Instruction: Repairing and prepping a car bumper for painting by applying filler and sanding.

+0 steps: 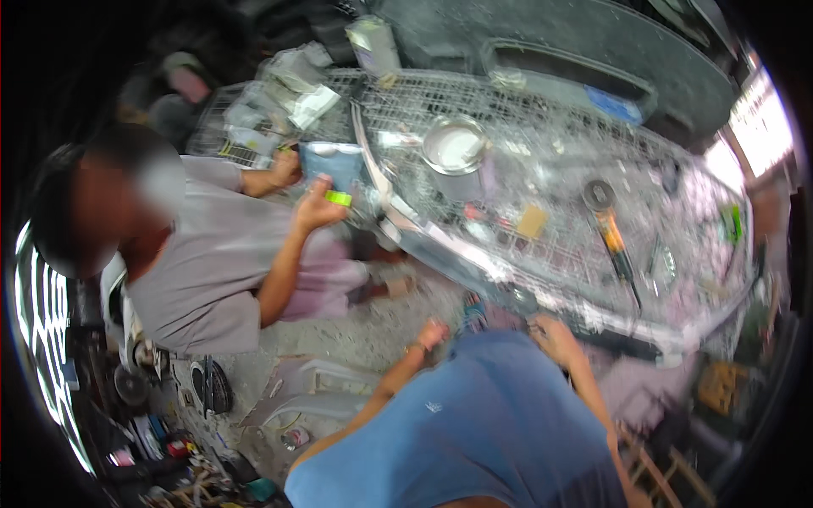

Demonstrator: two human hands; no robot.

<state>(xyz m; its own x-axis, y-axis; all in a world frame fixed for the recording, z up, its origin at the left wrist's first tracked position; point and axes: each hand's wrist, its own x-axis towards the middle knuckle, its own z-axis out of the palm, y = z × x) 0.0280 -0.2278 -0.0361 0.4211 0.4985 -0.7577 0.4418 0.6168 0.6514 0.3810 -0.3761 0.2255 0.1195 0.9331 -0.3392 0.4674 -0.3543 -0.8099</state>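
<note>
My left hand (434, 333) hangs low beside my blue shirt, over the floor and apart from the table; its fingers are smeared by motion. Close to the table's near edge is my right hand (553, 340), its fingers curled downward and partly hidden. I cannot make out anything held in either hand. On the wire-mesh table (542, 127) stands an open round tin (455, 146) of pale paste. A yellow block (532, 222) lies right of it. Farther right is an orange and black angle grinder (608, 229) with its cord toward me.
At the left a person (212, 237) holds a blue-grey board (334, 165) and a yellow-green flat piece (339, 198). A large dark panel (576, 51) stands behind the table. A pale moulded part (313, 389) and a small can (295, 437) lie on the floor; a wooden stool (724, 385) stands right.
</note>
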